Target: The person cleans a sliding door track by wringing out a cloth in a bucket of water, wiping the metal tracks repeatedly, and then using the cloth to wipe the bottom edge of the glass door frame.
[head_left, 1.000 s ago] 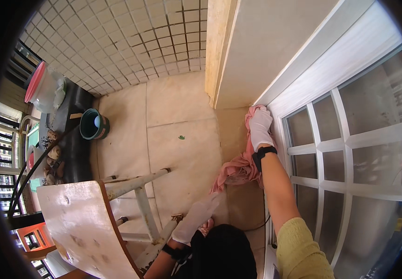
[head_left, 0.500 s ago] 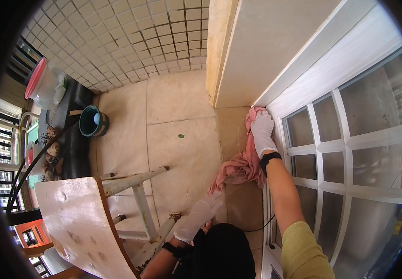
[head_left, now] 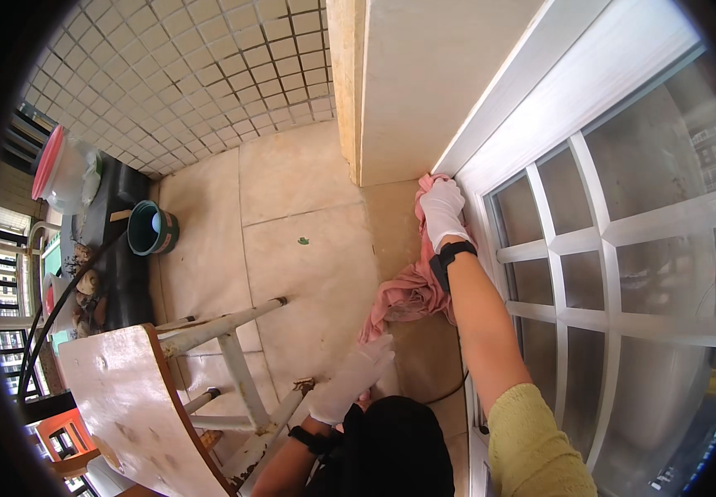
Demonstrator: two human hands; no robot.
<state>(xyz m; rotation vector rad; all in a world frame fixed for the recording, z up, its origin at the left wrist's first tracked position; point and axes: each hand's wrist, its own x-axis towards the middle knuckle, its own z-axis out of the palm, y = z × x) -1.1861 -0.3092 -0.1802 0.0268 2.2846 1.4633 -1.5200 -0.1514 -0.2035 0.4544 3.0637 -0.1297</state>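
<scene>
Presently, our right hand (head_left: 442, 209) grasps the cloth (head_left: 412, 294); our left hand (head_left: 353, 379), we cannot tell; slack may snag the cable (head_left: 451, 395).

Pink cloth (head_left: 412, 294) held beside a white glazed door (head_left: 607, 238)

Right of centre, the white-gloved right hand (head_left: 441, 207) gripped the cloth's upper end in a corner by the door. At lower centre, the gloved left hand (head_left: 351, 379) lay at the cloth's lower end, its grip unclear. A metal-legged chair (head_left: 122, 406) filled the lower left; a green bucket (head_left: 163, 240) stood at middle left, below a tiled wall (head_left: 234, 74).
</scene>
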